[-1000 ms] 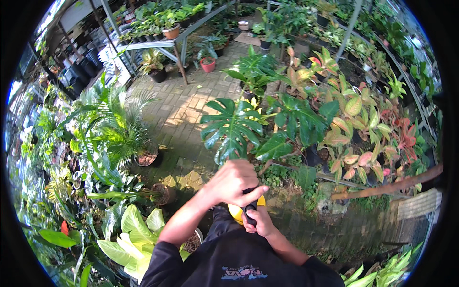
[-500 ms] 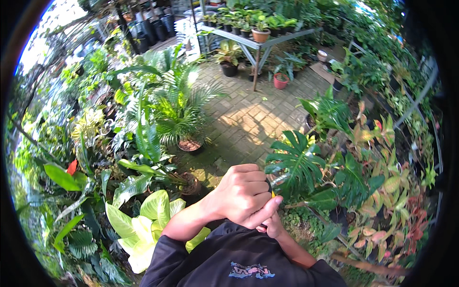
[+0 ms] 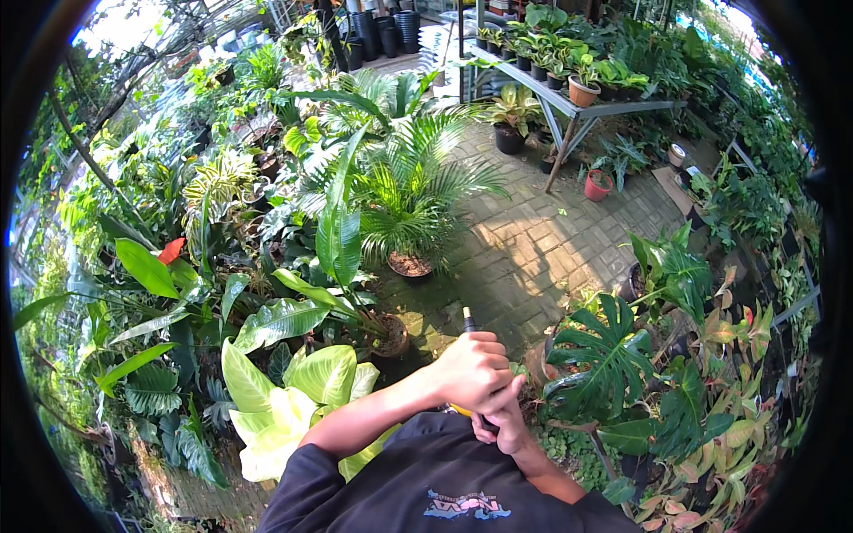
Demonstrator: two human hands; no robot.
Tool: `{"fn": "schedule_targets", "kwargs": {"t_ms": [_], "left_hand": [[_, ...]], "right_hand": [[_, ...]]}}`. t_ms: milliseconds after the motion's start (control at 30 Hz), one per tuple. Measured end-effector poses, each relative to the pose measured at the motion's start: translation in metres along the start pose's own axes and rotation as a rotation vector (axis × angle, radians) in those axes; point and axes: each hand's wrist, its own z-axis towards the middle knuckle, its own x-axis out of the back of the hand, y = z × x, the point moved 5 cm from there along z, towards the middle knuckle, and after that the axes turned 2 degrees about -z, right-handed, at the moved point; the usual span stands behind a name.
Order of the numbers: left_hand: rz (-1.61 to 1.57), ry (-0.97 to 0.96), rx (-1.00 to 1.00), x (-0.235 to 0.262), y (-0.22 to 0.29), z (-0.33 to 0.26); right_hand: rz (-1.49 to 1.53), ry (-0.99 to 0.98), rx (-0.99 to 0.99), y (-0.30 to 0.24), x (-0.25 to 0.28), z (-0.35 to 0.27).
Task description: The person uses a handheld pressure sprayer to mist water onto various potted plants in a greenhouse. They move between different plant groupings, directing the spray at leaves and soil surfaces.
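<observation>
Clear brick paving [image 3: 520, 258] ahead, between potted palm [image 3: 409, 200] left and split-leaf plant [image 3: 602, 360] right

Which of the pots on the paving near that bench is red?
The one just right of the bench's wooden leg: this red pot stands out from the black pot left of that leg.

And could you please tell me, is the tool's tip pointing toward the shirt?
No, the tip points toward the picture's top, away from the shirt.

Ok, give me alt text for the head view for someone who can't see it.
A person's left hand and right hand grip a black tool with a pale tip. Leafy plants border a partly sunlit paved path; a table of potted plants stands beyond.
</observation>
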Motion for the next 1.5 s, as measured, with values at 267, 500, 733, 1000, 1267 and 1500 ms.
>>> {"fn": "schedule_targets", "kwargs": {"t_ms": [267, 500, 733, 1000, 1267, 1500], "left_hand": [[0.075, 0.021, 0.018, 0.02, -0.003, -0.022], [0.092, -0.061, 0.153, -0.02, -0.038, -0.047], [0.127, 0.087, 0.162, -0.005, -0.048, -0.042], [0.164, 0.07, 0.187, -0.009, -0.068, -0.027], [0.15, 0.106, 0.152, -0.008, -0.063, -0.021], [0.154, 0.087, 0.14, -0.008, -0.057, -0.027]], "right_hand": [[-0.069, -0.045, 0.004, 0.01, -0.006, 0.015], [0.009, -0.043, 0.093, 0.005, -0.012, 0.032], [-0.093, -0.111, 0.126, 0.003, -0.007, 0.055], [-0.109, -0.083, 0.061, -0.008, 0.009, 0.068], [-0.105, -0.082, 0.107, -0.008, 0.013, 0.067], [-0.082, -0.08, 0.125, 0.001, 0.01, 0.063]]}}
